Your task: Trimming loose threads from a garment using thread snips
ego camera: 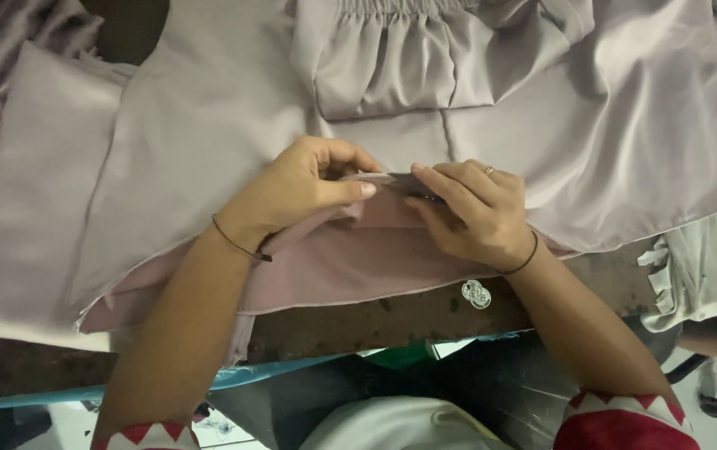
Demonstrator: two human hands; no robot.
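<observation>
Nearest us, two forearms with red-and-white cuffs reach over the worn edge of the surface point(392, 321), where a small silvery trinket point(476, 293) lies just beside the right wrist. Both wrists carry thin dark bands.

Our left hand point(304, 192) is closed in a pinch, thumb against forefinger, on a folded edge of the pale mauve cloth point(208, 142). Our right hand point(475, 212) is closed too, fingers curled down on the same fold; something dark and flat shows under the fingers point(437, 185), we cannot tell what. The hands nearly touch at the fold, which sits at the middle of the surface, near its front edge.

We judge the step as holding and lining up a hem or seam edge. Any next move calls for keeping the layers aligned and taut between both pinches.

Farther off, a gathered panel point(400, 62) of the same cloth lies flat, and more cloth is heaped at left point(0, 50).
</observation>
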